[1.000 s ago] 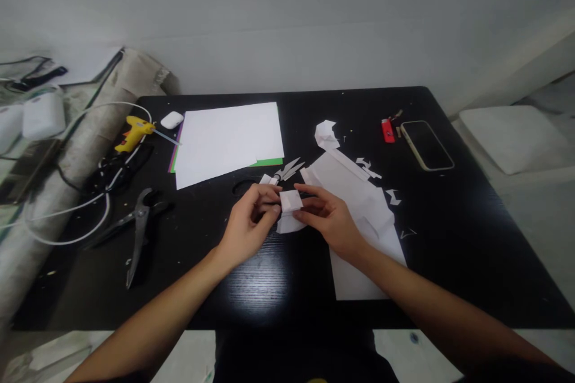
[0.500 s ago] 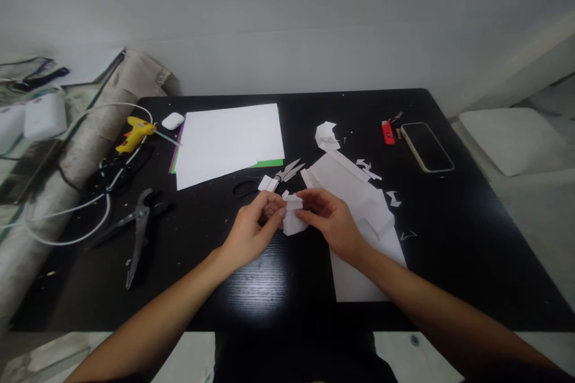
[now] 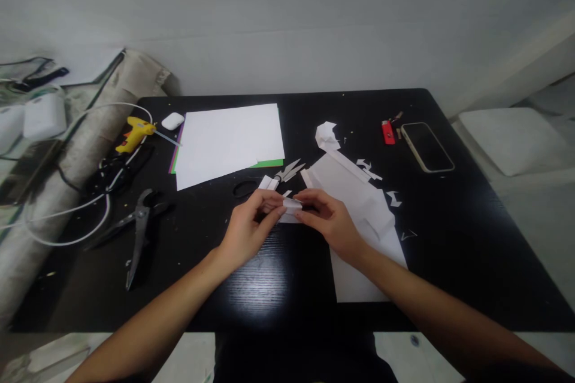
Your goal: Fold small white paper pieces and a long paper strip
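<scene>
A small folded piece of white paper [image 3: 291,206] is pinched between my two hands above the black table [image 3: 197,287]. My left hand [image 3: 251,221] grips its left end between thumb and fingers. On the other end, my right hand [image 3: 330,221] is closed in the same way, and the fingers hide part of the paper. Just beyond the hands lie scissors [image 3: 290,170] with open blades and a dark handle, beside a small white paper piece [image 3: 268,184]. White paper sheets [image 3: 359,275], creased and overlapping, lie under and beyond my right hand.
A stack of paper [image 3: 229,137], white on top, lies at the back left. Left of it are a yellow glue gun [image 3: 135,133] with its cord, a white case [image 3: 173,121] and pliers [image 3: 141,221]. Paper scraps [image 3: 394,198], a red lighter [image 3: 387,131] and a phone [image 3: 427,147] lie right.
The folded paper has tipped between my fingers, so less of its lower part shows below my hands. Both hands stay in nearly the same place.
</scene>
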Demonstrator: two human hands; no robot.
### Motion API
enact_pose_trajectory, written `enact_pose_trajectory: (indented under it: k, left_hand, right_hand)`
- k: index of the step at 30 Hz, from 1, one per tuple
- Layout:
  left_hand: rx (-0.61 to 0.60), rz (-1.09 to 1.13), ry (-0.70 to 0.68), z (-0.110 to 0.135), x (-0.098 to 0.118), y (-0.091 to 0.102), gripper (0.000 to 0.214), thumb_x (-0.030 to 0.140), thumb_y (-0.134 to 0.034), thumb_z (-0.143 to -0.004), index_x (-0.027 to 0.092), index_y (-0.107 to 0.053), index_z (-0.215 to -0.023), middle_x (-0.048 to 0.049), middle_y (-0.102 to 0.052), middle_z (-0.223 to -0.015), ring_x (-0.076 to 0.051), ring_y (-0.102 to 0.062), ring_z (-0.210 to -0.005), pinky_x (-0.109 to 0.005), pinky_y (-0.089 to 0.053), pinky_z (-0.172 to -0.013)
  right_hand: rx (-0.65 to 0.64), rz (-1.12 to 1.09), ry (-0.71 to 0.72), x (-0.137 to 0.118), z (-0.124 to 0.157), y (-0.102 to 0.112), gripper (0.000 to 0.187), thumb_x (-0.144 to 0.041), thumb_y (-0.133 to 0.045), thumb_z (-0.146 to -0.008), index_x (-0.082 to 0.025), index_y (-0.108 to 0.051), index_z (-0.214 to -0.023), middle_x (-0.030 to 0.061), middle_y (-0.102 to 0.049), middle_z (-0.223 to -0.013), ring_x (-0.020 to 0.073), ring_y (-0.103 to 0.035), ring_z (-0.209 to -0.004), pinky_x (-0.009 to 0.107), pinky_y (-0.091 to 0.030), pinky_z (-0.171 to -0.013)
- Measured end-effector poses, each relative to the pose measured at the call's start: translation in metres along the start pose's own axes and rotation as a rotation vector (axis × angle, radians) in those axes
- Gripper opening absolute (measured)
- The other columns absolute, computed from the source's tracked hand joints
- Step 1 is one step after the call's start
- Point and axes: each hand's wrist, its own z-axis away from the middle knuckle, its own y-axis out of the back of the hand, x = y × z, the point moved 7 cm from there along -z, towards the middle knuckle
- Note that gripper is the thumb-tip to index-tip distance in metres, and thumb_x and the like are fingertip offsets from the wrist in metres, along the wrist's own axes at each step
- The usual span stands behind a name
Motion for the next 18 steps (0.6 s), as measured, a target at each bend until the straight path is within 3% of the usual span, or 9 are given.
enact_pose_trajectory:
  k: [3, 9, 14, 18]
  left_hand:
    - [0.000, -0.026, -0.013, 0.001, 0.000, 0.000, 0.014, 0.021, -0.071, -0.096, 0.022, -0.066, -0.109, -0.0007, -0.076, -0.096, -0.013, -0.074, -0.085, -0.024, -0.060, -0.079]
    - [0.022, -0.108, -0.056, 0.002, 0.004, 0.002, 0.013, 0.025, -0.071, -0.096, 0.022, -0.067, -0.108, -0.0006, -0.073, -0.093, -0.014, -0.071, -0.082, -0.026, -0.058, -0.076]
    - [0.023, -0.147, -0.047, 0.001, 0.007, 0.002, 0.020, 0.030, -0.074, -0.094, 0.020, -0.065, -0.109, -0.0051, -0.069, -0.100, -0.016, -0.067, -0.084, -0.031, -0.057, -0.079]
    - [-0.073, -0.053, 0.050, 0.001, 0.003, -0.006, 0.027, 0.034, -0.070, -0.096, 0.019, -0.061, -0.116, -0.0077, -0.070, -0.101, -0.019, -0.070, -0.088, -0.034, -0.060, -0.079]
  right_hand:
    - [-0.034, -0.019, 0.014, 0.001, 0.001, -0.003, 0.028, -0.028, -0.091, -0.072, -0.024, -0.077, -0.096, 0.0058, -0.068, -0.131, 0.0242, -0.069, -0.116, 0.038, -0.059, -0.098]
    - [-0.092, 0.084, 0.023, -0.003, 0.005, -0.011, 0.023, -0.035, -0.087, -0.079, -0.023, -0.077, -0.096, 0.0034, -0.079, -0.095, 0.0210, -0.075, -0.092, 0.036, -0.060, -0.088]
    - [-0.024, 0.079, 0.008, -0.005, 0.004, -0.006, 0.023, -0.040, -0.087, -0.079, -0.023, -0.077, -0.090, 0.0023, -0.078, -0.089, 0.0203, -0.073, -0.087, 0.035, -0.059, -0.083]
    - [0.012, -0.002, -0.029, -0.002, 0.003, -0.002, 0.025, -0.041, -0.088, -0.077, -0.023, -0.075, -0.089, 0.0020, -0.076, -0.094, 0.0209, -0.071, -0.091, 0.036, -0.057, -0.088]
